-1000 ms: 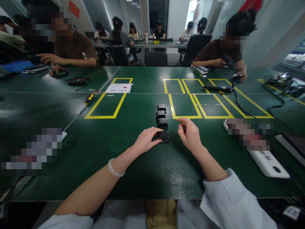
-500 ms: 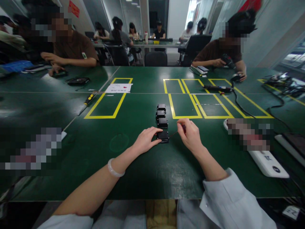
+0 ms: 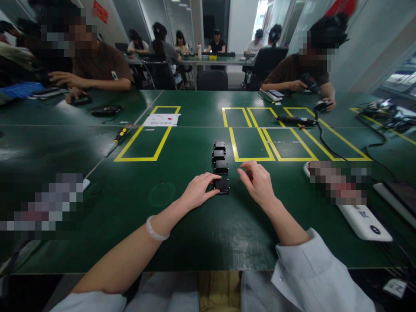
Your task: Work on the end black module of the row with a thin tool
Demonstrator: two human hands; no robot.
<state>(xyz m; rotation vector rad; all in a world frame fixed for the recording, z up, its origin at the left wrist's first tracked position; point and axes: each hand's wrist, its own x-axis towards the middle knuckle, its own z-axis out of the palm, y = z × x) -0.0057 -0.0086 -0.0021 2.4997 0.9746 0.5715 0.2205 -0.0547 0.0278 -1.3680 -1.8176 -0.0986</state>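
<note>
While the fingers of the left hand (image 3: 195, 190) pinch the nearest black block (image 3: 222, 186) on the counter (image 3: 191, 238), close to the next block (image 3: 221, 167), and those of the right hand (image 3: 259, 184) close on an apparent small dark tool (image 3: 249, 173), a loose pinch could let the block twist and the tool slip.

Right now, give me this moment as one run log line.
left hand: fingers on nearest black block | right hand: holding thin tool | three more black blocks: row beyond | blocks on green table
</note>
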